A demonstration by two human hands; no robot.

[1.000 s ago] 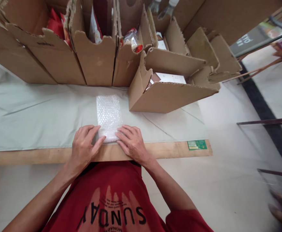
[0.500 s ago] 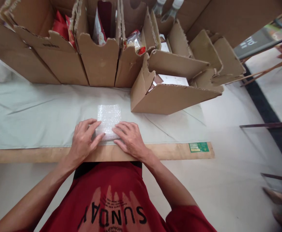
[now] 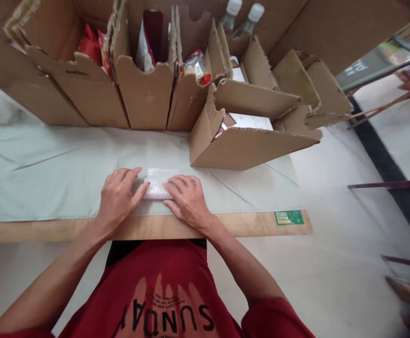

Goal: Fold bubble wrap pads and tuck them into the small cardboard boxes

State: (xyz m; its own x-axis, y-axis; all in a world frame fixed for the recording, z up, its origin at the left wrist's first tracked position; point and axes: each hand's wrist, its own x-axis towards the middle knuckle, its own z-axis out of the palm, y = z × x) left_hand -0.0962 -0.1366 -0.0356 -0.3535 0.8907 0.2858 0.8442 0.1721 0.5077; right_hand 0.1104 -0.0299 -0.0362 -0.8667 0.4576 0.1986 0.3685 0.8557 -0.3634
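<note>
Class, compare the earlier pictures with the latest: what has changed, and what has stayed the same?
The flat stretch of the clear rectangular bubble wrap has shortened, and its near, bundled end has moved away from the pale wooden table edge. The left hand and right hand have moved slightly forward with it. The brown cardboard boxes stayed put.

Deep-red shirt (image 3: 170, 267); short sleeves (image 3: 271, 317); black "SUNDAY" lettering (image 3: 170, 319) over tan streaks (image 3: 159, 284); black garment (image 3: 122, 249) at waist

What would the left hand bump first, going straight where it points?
Probably the bubble wrap, right by the left hand; depth is unclear, so they may be touching already.
</note>
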